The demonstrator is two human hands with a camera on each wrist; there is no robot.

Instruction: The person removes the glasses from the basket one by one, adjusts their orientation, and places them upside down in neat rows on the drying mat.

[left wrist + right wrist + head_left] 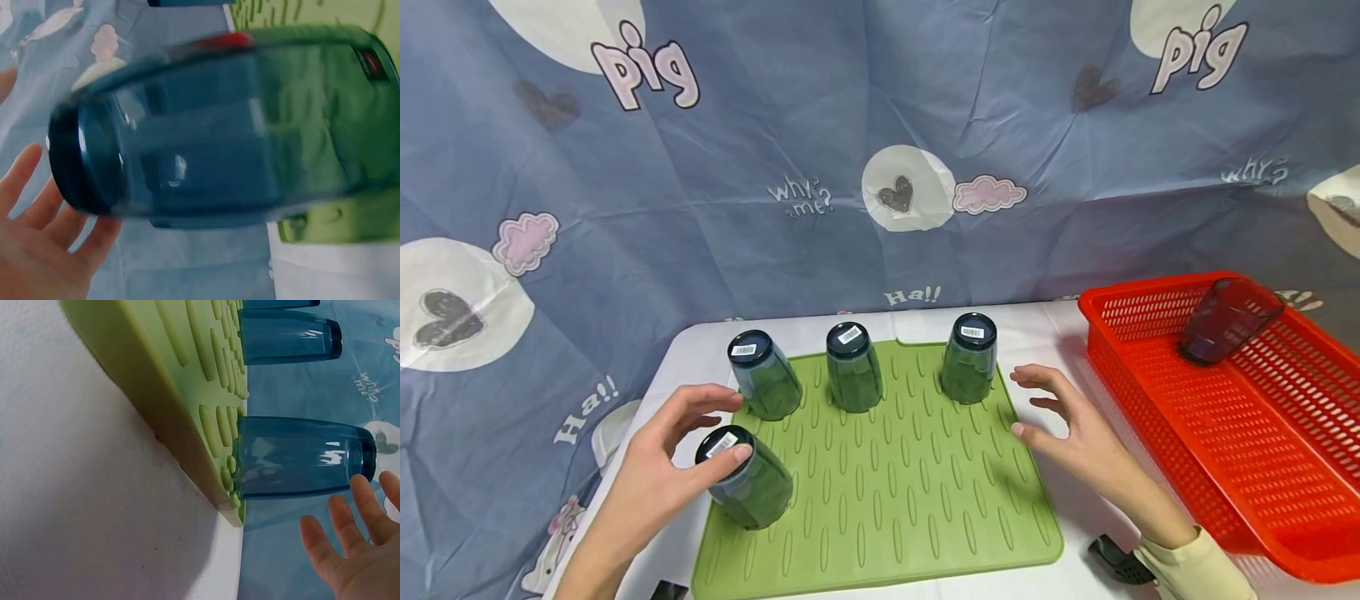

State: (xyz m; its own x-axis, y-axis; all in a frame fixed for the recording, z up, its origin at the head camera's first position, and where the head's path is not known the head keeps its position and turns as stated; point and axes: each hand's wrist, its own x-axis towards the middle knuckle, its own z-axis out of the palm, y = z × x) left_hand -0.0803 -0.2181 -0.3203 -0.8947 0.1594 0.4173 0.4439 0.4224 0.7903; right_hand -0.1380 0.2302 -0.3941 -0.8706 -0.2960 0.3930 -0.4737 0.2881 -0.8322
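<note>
Cups stand upside down on our green mat (895, 500), which lies on the white tabletop (1060, 333): three in a back row and a fourth, the near cup (747, 481), at the mat's front left. Our left hand (662, 467) touches this near cup, the thumb resting on its labelled base and the other fingers arched above it, spread rather than wrapped round the glass; in the left wrist view the cup (219, 131) fills the picture, blurred, with the fingers (37, 212) lying open beside its base. Our right hand (1067, 433) hovers loosely open with spread fingers just beyond the mat's right edge, near the right cup (970, 358) of the back row, holding nothing; the right wrist view shows its straight fingers (350, 544) close to that cup (300, 456) but apart from it. The left cup (763, 375) and middle cup (853, 367) stand untouched. On the right, a red basket (1240, 467) holds one more cup (1228, 321), tipped against its wall.
</note>
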